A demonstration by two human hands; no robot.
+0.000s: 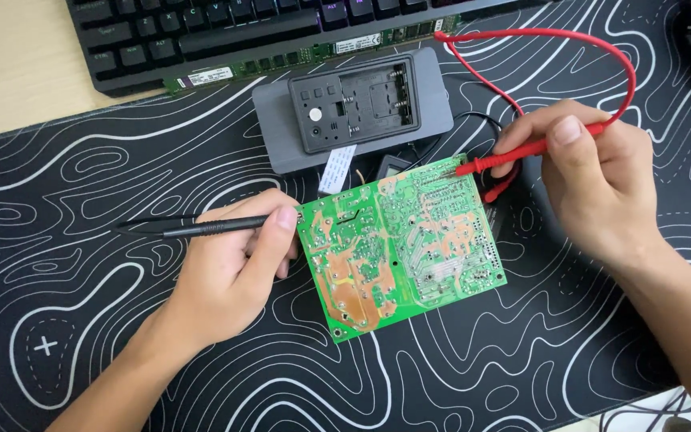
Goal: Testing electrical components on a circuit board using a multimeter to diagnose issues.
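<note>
A pale wooden bench (9, 72) carries a large black mat (81, 320) with white wavy contour lines, which covers most of it. On the mat lie a green circuit board (401, 244), solder side up, and just behind it a grey box (433, 104) with an open black panel. A black keyboard (225, 32) lies at the far edge, with a green memory stick (281, 60) beside it.

circuit board (405, 248) on mat (81, 200), keyboard (225, 32) behind
</note>
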